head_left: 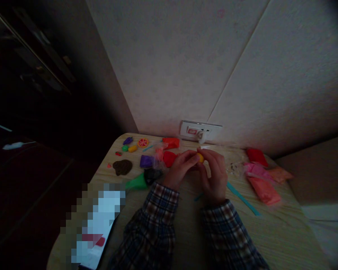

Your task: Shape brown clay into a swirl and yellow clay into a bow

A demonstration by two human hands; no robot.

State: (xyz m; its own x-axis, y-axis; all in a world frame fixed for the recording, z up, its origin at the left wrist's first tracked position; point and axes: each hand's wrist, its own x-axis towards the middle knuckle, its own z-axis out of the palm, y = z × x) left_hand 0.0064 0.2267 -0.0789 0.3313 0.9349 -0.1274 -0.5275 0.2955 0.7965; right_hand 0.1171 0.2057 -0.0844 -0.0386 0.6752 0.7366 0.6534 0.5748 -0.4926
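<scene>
Though small, a yellow lump [201, 158].

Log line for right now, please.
left hand: pinching yellow piece | right hand: same piece | table left: brown piece | table right: teal strip

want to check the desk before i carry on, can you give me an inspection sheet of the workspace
surface: pale wood-grain table, dimly lit
job's things: small round yellow piece, held up in the fingers
clutter: flat brown piece, red-and-white round slice, purple packet and green packet to the left; long teal strip and coral packet to the right; lit phone-like device at lower left, its screen blurred
grippers: left hand and right hand meet at the yellow piece
cables: white plug in the wall socket; cord's path cannot be told
surroundings: pale wall behind, dark area to the left
</scene>
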